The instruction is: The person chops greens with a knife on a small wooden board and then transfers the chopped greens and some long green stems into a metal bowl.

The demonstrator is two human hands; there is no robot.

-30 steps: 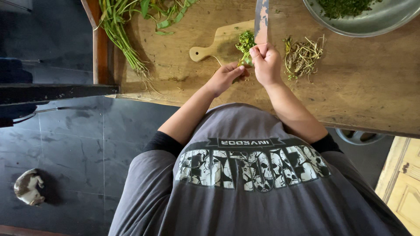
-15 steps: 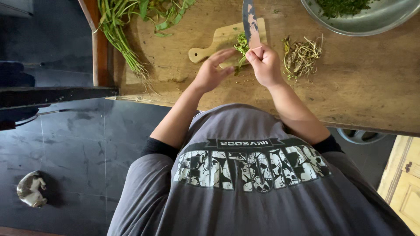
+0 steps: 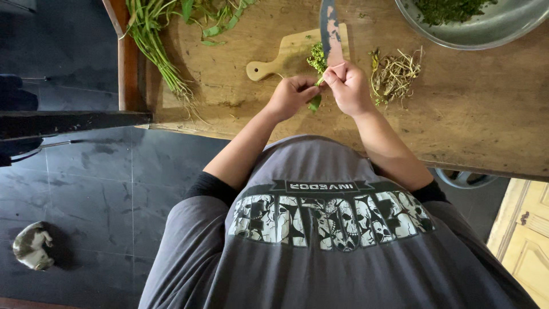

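Right hand (image 3: 350, 88) is fisted on the handle of a knife (image 3: 330, 31), fingers clamped tight; the blade points away from the body, out over the wooden cutting board (image 3: 286, 54). Left hand (image 3: 291, 94) sits just beside the right, fingertips pinched together on a green herb sprig (image 3: 315, 102), which hangs between the two hands with one leaf dangling below them. Can't tell whether the right fingers also touch the sprig; the hands overlap there.

Both hands are above the near part of the wooden table (image 3: 474, 114), just inside its near edge. The board lies flat in front of them, handle pointing toward the table's left edge. A small heap of chopped greens (image 3: 315, 56) sits on the board, touching or right next to the blade; contact is hidden.

Just right of the right hand: a pile of pale roots and stem trimmings (image 3: 394, 71) on the bare tabletop, apart from the board. Far right corner: a metal bowl (image 3: 492, 31) holding chopped dark greens, partly cut off by the frame. Far left corner: a bunch of long-stemmed greens (image 3: 154, 46), root ends toward the near edge, leaves toward the far edge.

Off the table, on the dark tiled floor at lower left, a cat (image 3: 31, 247) is curled up.
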